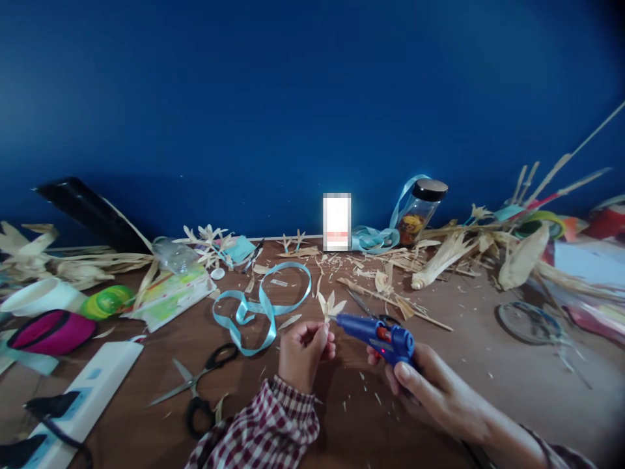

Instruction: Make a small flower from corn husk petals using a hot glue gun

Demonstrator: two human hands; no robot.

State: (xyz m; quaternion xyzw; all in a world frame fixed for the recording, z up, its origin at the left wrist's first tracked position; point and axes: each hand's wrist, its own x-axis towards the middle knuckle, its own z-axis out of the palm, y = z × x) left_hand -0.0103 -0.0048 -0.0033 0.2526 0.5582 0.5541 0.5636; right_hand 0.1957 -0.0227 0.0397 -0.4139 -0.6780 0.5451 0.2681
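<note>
While the left hand pinches a small pale husk flower by its base, the right hand is wrapped around a blue glue gun pointed at it from the right. The flower is raised above the table, its lower end hidden in the grip; whether the gun touches it, I cannot tell. Most of the gun's handle disappears into the palm. Behind the gun, scissors show only partly. A power strip runs off the lower left edge, and a bright block by the wall is pixelated beyond reading.
</note>
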